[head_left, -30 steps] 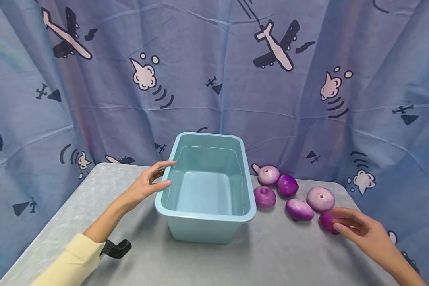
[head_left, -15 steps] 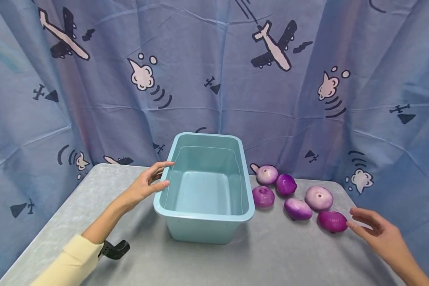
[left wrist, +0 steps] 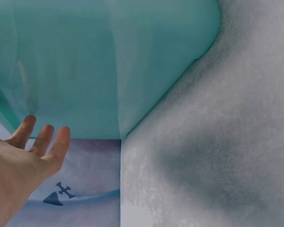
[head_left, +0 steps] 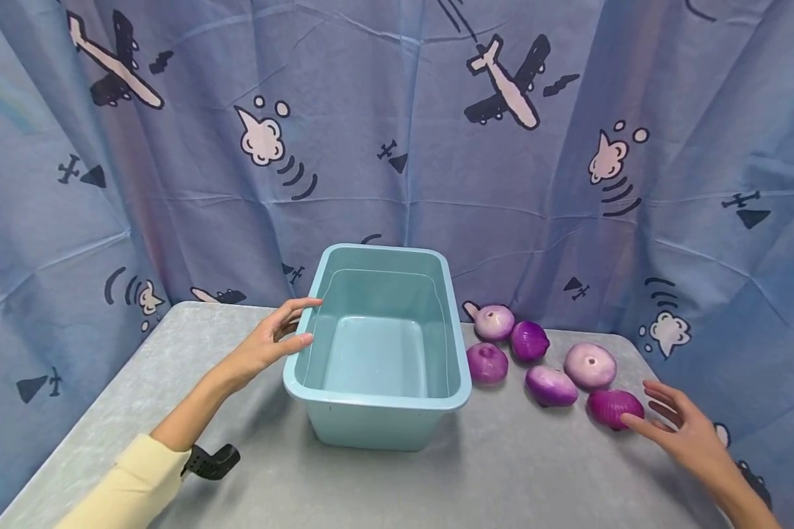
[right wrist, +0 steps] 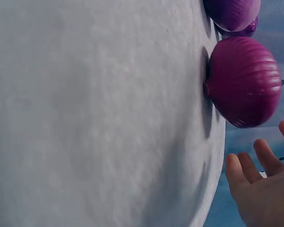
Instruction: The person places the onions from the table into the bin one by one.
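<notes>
We could knock the magenta red onion (head_left: 615, 408), on the right of the table (head_left: 523, 470), into the paler red onion (head_left: 590, 366) if our right hand (head_left: 687, 433), fingers spread near it, nudges. Left hand (head_left: 265, 345): fingers spread at the plastic basin (head_left: 380, 402)'s left rim; leaning there could tip it.

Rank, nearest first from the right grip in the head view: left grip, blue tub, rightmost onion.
1. Rightmost onion: immediately left of the right grip.
2. Blue tub: mid-view, farther left.
3. Left grip: at the tub's left side.
</notes>
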Action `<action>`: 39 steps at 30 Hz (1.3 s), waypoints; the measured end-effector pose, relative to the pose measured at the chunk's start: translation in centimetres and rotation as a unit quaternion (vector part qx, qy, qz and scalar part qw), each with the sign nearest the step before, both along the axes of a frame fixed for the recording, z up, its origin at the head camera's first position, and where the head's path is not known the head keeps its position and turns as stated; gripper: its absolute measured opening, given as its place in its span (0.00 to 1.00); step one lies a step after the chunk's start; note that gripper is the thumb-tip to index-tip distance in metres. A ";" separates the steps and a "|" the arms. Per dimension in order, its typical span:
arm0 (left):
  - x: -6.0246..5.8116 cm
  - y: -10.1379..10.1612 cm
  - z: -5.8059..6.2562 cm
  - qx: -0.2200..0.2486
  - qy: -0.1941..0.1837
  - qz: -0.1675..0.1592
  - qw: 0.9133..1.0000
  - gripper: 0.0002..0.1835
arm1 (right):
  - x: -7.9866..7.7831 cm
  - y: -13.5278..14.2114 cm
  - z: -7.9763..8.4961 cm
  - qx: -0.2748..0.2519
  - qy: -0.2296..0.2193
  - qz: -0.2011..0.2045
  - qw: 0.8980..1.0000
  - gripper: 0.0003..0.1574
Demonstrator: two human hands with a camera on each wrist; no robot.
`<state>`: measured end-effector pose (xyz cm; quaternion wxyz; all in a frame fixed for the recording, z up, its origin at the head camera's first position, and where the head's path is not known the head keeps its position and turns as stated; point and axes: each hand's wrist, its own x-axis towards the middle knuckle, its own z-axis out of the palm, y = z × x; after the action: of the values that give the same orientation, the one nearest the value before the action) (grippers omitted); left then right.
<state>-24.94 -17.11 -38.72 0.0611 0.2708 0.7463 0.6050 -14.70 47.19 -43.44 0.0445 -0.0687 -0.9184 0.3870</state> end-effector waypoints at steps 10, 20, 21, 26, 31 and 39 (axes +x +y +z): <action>-0.1 0.2 -0.1 0.005 0.005 0.003 1.000 0.31 | -0.8 -0.5 -0.8 -0.012 -0.008 -0.027 1.000 0.60; -0.2 -0.1 -0.1 0.007 0.017 0.017 1.000 0.30 | -1.0 -0.8 -1.6 0.034 0.001 -0.027 0.999 0.55; -0.3 0.0 0.0 0.007 0.020 0.018 1.000 0.30 | -1.0 -0.9 -1.6 0.037 0.004 -0.027 0.999 0.54; -0.3 0.2 -0.1 0.011 0.028 0.018 0.999 0.30 | -0.9 -0.9 -1.4 0.047 -0.001 -0.031 0.998 0.53; 0.0 0.1 0.1 0.012 0.033 0.028 0.999 0.30 | -0.8 -0.7 -1.1 0.038 -0.018 -0.038 0.998 0.56; 0.3 -0.2 -0.1 0.024 0.023 0.017 0.999 0.29 | -0.1 0.0 0.1 -0.011 -0.044 -0.057 0.997 0.60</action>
<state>-24.62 -17.30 -38.84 0.0272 0.2733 0.7373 0.6173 -14.83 47.21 -43.36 0.0254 -0.1386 -0.9098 0.3903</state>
